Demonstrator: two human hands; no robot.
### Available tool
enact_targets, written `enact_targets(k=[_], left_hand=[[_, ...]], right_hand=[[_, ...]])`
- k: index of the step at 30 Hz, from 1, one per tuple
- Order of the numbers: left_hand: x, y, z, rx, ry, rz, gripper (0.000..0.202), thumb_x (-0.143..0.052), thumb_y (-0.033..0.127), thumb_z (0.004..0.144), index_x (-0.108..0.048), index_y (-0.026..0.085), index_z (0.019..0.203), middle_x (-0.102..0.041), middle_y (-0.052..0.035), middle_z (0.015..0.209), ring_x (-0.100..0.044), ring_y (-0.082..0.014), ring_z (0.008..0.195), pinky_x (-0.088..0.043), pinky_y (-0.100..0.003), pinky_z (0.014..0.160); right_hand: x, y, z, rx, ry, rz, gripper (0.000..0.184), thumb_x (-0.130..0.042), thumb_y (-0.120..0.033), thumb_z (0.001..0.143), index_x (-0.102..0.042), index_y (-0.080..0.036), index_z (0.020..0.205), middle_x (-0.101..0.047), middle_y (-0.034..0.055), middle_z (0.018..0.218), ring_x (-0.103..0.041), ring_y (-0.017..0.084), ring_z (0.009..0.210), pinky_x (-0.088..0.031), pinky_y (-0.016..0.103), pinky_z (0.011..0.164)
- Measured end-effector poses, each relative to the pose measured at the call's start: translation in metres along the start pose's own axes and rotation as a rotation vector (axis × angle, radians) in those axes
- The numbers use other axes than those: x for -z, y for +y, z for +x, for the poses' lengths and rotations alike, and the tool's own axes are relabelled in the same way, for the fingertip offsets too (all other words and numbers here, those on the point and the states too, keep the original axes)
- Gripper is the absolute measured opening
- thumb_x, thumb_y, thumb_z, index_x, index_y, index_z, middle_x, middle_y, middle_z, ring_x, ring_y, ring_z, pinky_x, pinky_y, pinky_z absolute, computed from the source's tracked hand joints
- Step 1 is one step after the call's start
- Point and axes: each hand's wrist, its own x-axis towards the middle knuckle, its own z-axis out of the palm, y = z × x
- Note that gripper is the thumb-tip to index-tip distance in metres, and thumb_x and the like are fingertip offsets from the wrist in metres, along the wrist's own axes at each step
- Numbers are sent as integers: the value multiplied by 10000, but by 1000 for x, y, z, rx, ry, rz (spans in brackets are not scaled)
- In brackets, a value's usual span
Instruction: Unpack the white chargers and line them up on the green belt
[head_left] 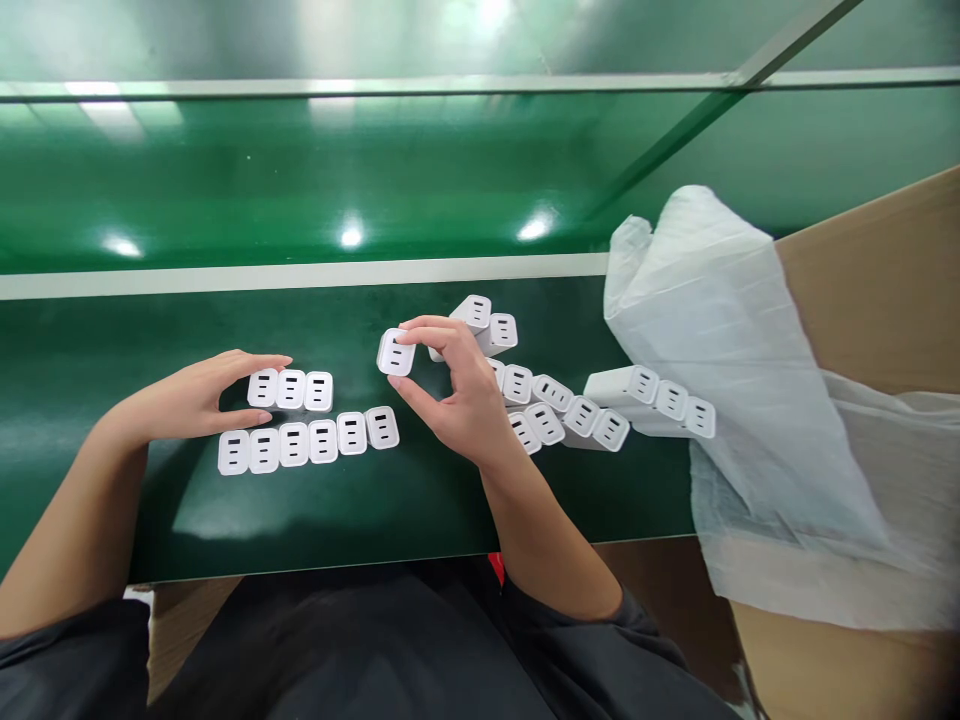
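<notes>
Between the thumb and fingers of my right hand (465, 390) is a white charger (396, 354) with slots on its face. My left hand (202, 393) has thumb and fingers around the left end of a short row of three such chargers (291, 390), gripping the leftmost charger (262, 388). Just in front of that row runs a longer row of several chargers (293, 444), standing side by side with slots up. Beyond and to the right of my right hand lie more chargers (581, 416) in a loose cluster, some partly hidden by the hand.
Everything stands on a dark green tabletop (315, 520). A pale strip (300, 274) runs along its back, before a glossy green panel (420, 170). At the right, a translucent white plastic bag (742, 380) hangs over a cardboard box (885, 280), close to the outermost chargers.
</notes>
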Motion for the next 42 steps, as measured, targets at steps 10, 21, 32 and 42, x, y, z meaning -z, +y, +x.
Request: enact_targets(k=[10, 21, 32, 42], left_hand=[[0, 2, 0, -2, -2, 3, 731, -533, 652, 878, -365, 316, 1505, -515, -52, 1453, -540, -281, 1226, -449, -384, 1034], [0, 0, 0, -4, -3, 6, 724, -540, 650, 878, -365, 323, 1499, -515, -46, 1450, -532, -272, 1239, -435, -377, 1046], [-2, 3, 1, -14, 27, 18, 708, -517, 644, 888, -387, 293, 1489, -493, -44, 1478, -515, -266, 1278, -415, -376, 1074], [-11, 14, 7, -73, 82, 12, 604, -553, 568, 903, -454, 299, 1435, -534, -29, 1434, -523, -238, 1257, -428, -332, 1033]], right_hand=[[-1, 0, -1, -1, -24, -76, 313, -564, -154, 902, -533, -260, 1194, -607, 74, 1193, -586, 249, 1128, -543, 447, 899], [-5, 3, -2, 25, -47, -180, 347, -545, -113, 895, -521, -231, 1220, -591, 97, 1171, -591, 235, 1123, -539, 425, 949], [-5, 26, -5, -4, -63, -558, 354, -524, -131, 896, -541, -190, 1245, -590, 147, 1260, -505, 358, 1282, -370, 630, 1092], [2, -3, -4, 137, -491, -61, 370, -654, -344, 920, -572, -210, 1256, -634, 92, 1214, -602, 236, 1112, -552, 422, 943]])
